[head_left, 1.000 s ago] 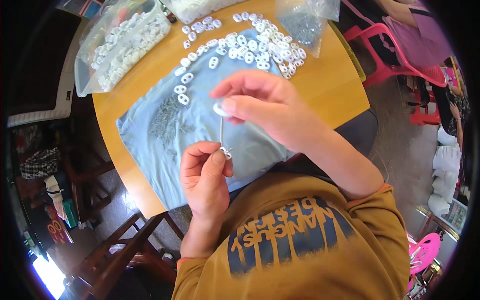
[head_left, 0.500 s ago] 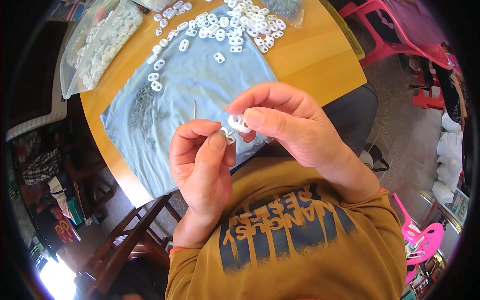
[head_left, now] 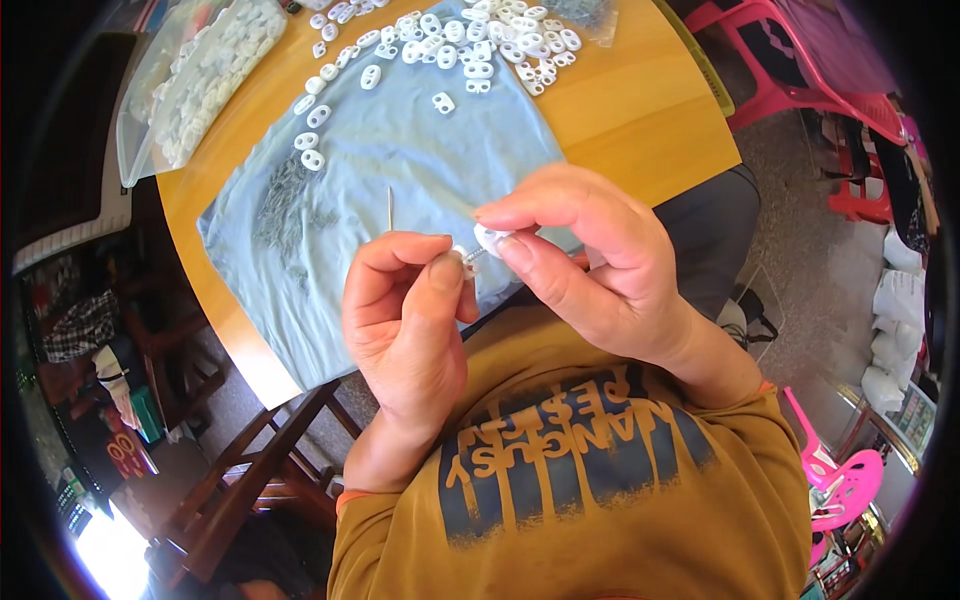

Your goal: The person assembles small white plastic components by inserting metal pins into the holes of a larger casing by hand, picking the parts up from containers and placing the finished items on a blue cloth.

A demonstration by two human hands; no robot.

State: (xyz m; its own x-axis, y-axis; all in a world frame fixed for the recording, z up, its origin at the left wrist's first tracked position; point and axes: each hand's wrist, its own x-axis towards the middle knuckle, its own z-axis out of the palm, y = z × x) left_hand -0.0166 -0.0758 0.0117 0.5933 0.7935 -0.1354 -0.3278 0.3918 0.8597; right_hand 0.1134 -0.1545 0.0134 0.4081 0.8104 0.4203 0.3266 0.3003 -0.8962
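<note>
Over a light blue cloth (head_left: pixel 390 140), my left hand (head_left: pixel 405 315) pinches a small white cord-lock piece (head_left: pixel 468 268) between thumb and forefinger. Between that piece and the one in my other hand shows a short metal spring (head_left: pixel 476 255). My right hand (head_left: pixel 605 265) is closed on another white cord-lock piece (head_left: pixel 487 238), held by thumb and forefinger, slightly higher and to the right. A thin metal rod (head_left: pixel 390 208) points up from behind my left fingers; its lower end is hidden. Many loose small springs (head_left: pixel 285 205) lie in a dark patch on the cloth.
White two-hole cord-lock pieces (head_left: pixel 478 70) are heaped at the table's far side, with a curved row running left. A clear bag (head_left: pixel 215 75) of white pieces lies far left, and another bag (head_left: pixel 585 15) far right. Beyond the wooden table (head_left: pixel 640 110) stands a pink chair (head_left: pixel 780 85).
My right hand has shifted a little to the right and turned its white piece, so its holes no longer face up plainly. My left hand keeps its pinch nearly in place.
</note>
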